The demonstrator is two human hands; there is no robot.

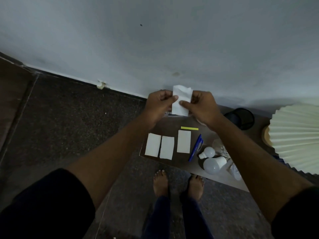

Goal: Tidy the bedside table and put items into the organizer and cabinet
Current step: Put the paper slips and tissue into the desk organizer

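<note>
Both hands hold one white paper slip (181,100) upright above the back of the brown bedside table (174,123). My left hand (159,105) pinches its left edge and my right hand (201,107) pinches its lower right part. On the table lie three white paper slips (153,146) (167,147) (184,141), a yellow strip (189,128), a blue pen (196,147) and two white light bulbs (208,152) (214,164). A black mesh organizer cup (241,118) stands at the table's back right.
A pleated cream lampshade (296,135) fills the right side over the table. Clear plastic items (233,168) lie by the bulbs. A grey wall (155,49) runs behind, a dark speckled floor (77,118) lies to the left, and my bare feet (177,185) stand at the table's front edge.
</note>
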